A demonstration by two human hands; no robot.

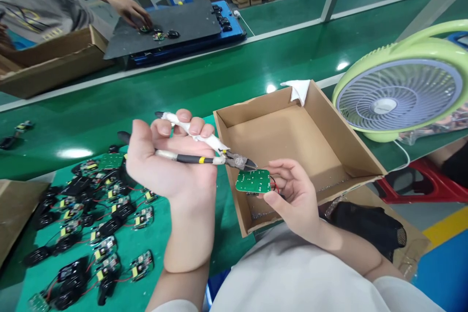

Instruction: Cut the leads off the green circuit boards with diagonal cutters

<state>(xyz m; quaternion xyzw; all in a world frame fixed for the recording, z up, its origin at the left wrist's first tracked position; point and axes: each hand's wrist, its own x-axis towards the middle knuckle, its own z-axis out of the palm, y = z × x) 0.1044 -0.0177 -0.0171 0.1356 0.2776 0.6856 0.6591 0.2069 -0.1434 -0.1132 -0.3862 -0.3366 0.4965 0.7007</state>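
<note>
Pinching the circuit board (253, 181) in your half-curled right hand (298, 200), guide the diagonal cutters (237, 160), held in your curled left hand (171, 180), clear of the wires (275, 185).

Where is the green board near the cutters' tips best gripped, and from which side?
Probably by its right-hand edge, coming from the person's right, as the right hand does. The green board is thin and flat, so its rim suits a light pinch, leaving the upward face open to the cutters from the left. Avoid squeezing the wires at that edge.
</note>
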